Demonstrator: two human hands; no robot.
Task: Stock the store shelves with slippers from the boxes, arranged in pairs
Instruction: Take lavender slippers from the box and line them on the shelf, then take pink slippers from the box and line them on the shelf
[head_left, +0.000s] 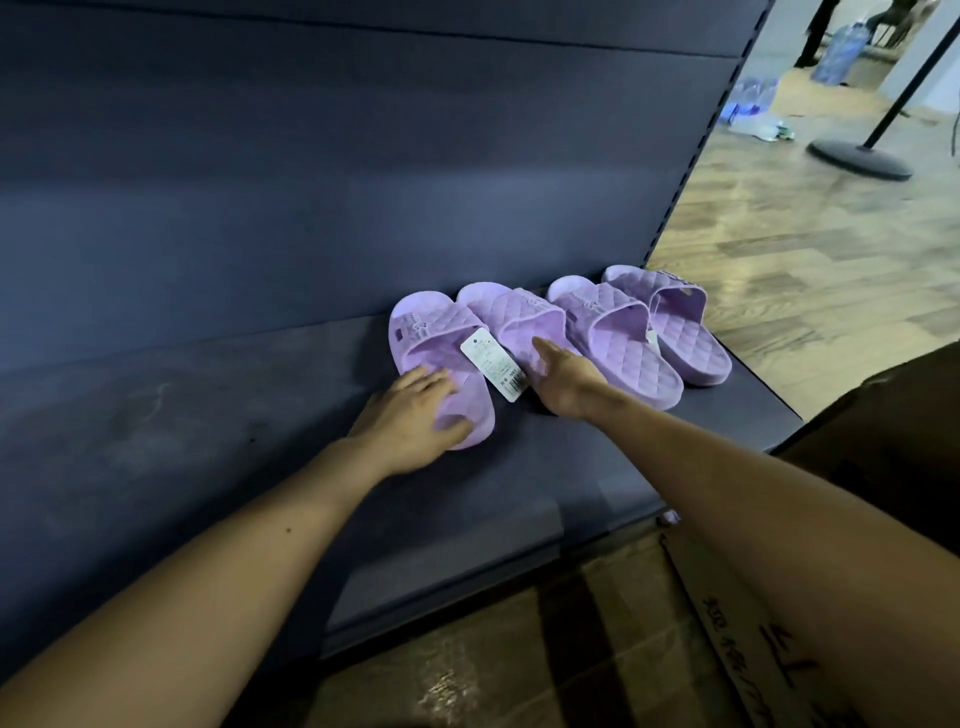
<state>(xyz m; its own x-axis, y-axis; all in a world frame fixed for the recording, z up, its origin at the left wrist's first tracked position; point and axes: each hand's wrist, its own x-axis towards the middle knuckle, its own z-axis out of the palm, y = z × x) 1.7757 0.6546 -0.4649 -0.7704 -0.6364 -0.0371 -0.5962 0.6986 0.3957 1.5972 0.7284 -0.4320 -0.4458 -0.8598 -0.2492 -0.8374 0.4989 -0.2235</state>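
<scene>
Several lilac quilted slippers stand in a row on the dark blue shelf (208, 441), toes to the back panel. My left hand (415, 415) grips the heel of the leftmost slipper (431, 332), fingers on its insole and thumb under the edge. A white barcode tag (493, 364) hangs from its strap. My right hand (563, 379) lies on the heel of the second slipper (519, 317), covering most of the insole. To the right stands another pair, third slipper (618, 343) and fourth slipper (680, 322), at the shelf's right end.
A brown cardboard box (727, 597) with printed characters sits at the lower right below the shelf edge. Beyond the shelf's right end is wooden floor (805, 249) with a black stand base (860, 158) and water bottles (753, 98).
</scene>
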